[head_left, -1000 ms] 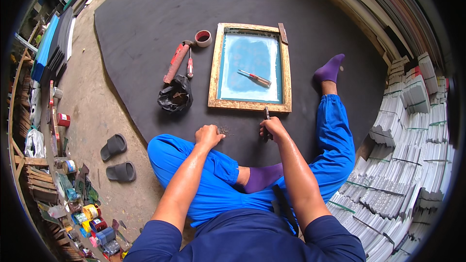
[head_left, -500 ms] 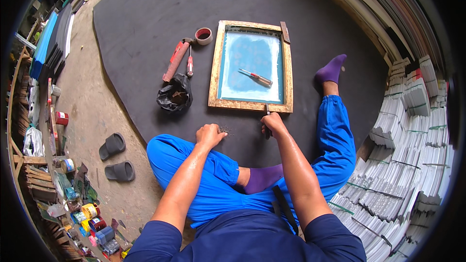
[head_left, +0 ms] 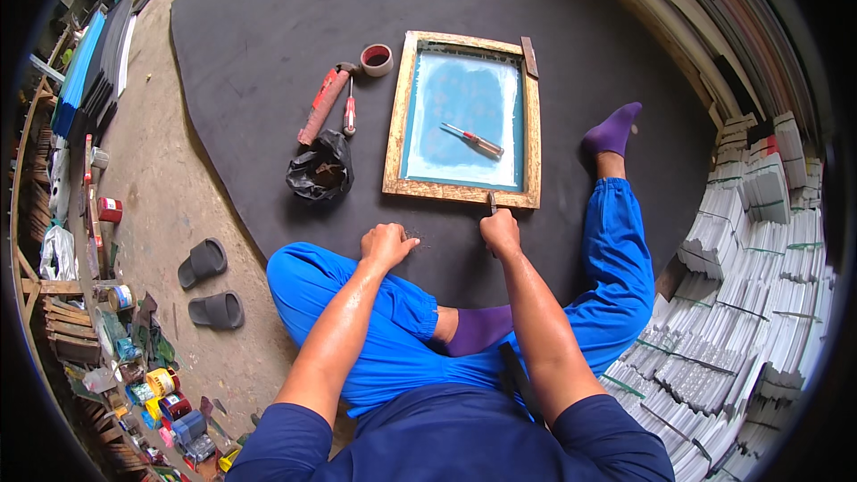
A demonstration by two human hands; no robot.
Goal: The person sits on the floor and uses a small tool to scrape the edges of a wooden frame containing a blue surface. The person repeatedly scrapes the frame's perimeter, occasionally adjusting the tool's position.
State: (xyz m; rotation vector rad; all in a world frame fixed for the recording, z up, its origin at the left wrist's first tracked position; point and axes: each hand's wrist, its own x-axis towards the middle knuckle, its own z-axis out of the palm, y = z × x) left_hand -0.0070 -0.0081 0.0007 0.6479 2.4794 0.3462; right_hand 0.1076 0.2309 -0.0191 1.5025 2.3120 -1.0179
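The wooden-framed printing screen (head_left: 390,138) lies flat in front of me, its mesh blue and whitish. My right hand (head_left: 500,232) is closed round a pair of pliers (head_left: 492,201), whose dark jaws meet the frame's near edge; the handles are mostly hidden by the hand. To its left, my left hand (head_left: 387,245) rests with curled fingers beside a scatter of small dark bits (head_left: 423,237). Whether anything is inside those fingers is hidden. A screwdriver (head_left: 478,142) with a clear, red-marked handle lies on the mesh.
Left of the screen are a tape roll (head_left: 377,60), a red-handled hammer-like tool (head_left: 325,105), another screwdriver (head_left: 350,114) and an open black plastic bag (head_left: 320,170). A brown strip (head_left: 529,57) sits at the far right corner. Bundled paper stacks (head_left: 741,259) line the right; slippers (head_left: 217,311) lie left.
My right hand has turned slightly over the pliers, so less of their handles shows. The left hand stays beside the dark bits, and the screen appears only slightly shifted in view.
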